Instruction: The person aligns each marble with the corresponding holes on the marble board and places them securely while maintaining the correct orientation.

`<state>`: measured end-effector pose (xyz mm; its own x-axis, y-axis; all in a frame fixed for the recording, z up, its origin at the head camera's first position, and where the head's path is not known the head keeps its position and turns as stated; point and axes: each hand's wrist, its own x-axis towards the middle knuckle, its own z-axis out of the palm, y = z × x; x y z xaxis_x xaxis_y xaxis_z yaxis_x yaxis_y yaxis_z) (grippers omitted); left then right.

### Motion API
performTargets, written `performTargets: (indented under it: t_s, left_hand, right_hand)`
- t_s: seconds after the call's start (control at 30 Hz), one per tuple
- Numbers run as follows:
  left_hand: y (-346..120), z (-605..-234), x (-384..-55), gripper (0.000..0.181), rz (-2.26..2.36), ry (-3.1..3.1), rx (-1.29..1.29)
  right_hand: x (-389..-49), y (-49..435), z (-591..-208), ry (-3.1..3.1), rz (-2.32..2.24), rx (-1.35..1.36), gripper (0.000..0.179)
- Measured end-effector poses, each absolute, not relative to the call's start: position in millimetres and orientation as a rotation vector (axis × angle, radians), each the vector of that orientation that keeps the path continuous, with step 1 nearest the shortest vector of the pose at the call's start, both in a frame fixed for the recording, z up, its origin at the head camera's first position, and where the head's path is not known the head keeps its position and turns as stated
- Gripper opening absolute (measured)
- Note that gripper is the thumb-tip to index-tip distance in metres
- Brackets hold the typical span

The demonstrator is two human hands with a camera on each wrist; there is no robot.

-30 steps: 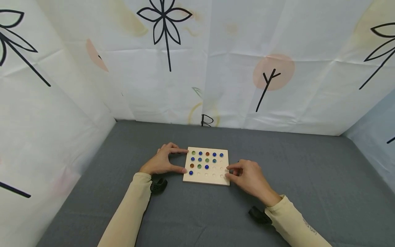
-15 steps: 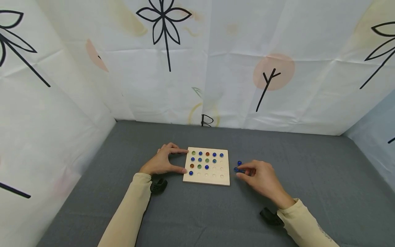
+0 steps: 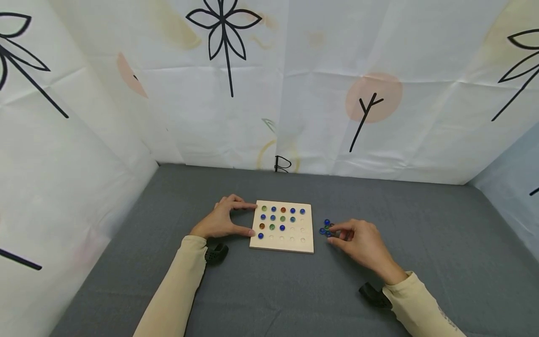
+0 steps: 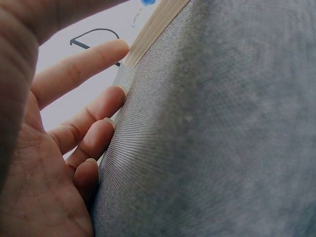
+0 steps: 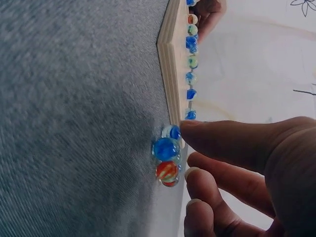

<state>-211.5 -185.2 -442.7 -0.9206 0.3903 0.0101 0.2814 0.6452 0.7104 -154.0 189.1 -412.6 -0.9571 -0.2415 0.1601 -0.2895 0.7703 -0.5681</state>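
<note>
A pale wooden board (image 3: 278,245) with rows of round hollows lies on the grey cloth. Blue, green and amber glass marbles fill its upper rows and part of the lower ones. My left hand (image 3: 220,221) touches the board's left edge with index fingertip and thumb, spread apart. To the right of the board sits a small cluster of loose marbles (image 3: 327,222). Over that cluster is my right hand (image 3: 360,243), thumb and fingertips apart. The right wrist view shows a blue marble (image 5: 166,149) and a red-orange striped marble (image 5: 167,171) beside the thumb; nothing is seen held.
Grey cloth (image 3: 252,299) covers the table around the board. A white printed sheet (image 3: 311,117) stands as a wall behind and at the sides. A black wrist device (image 3: 375,296) hangs below the right wrist, another (image 3: 216,254) at the left.
My right hand has moved right from the board's right edge to the loose marbles, uncovering more of them. The left hand and board have stayed put.
</note>
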Motion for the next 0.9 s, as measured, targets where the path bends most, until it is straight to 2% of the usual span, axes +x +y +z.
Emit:
performTargets:
  t_s: [0.9]
  left_hand:
    - [-184.3,-441.6,-211.5,0.071,1.128,2.724,0.551]
  right_hand:
    - [-154.8,191.1,-417.3,-2.975,0.924,0.471,0.016]
